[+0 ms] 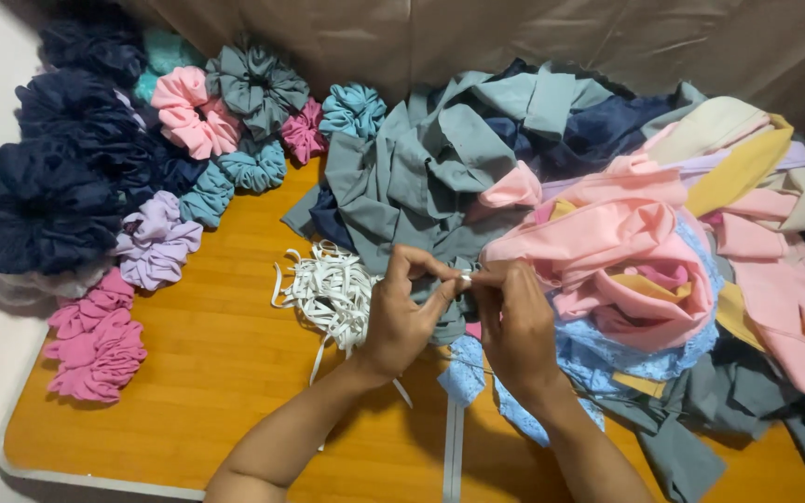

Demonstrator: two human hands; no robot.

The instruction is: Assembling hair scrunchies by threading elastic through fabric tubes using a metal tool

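A wooden table (207, 391) with an orange-brown top and a pale rounded edge. Finished scrunchies (104, 177) in navy, pink, lilac, teal and grey lie heaped along its left and far side. A tangle of white elastic (328, 293) sits near the middle. A large pile of cloth pieces (626, 242) in grey, pink, blue and yellow covers the right half.

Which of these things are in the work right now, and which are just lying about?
In hand:
left hand
right hand
grey fabric strip
white elastic bundle

Lying about:
finished scrunchies
pink cloth
blue lace fabric
wooden table
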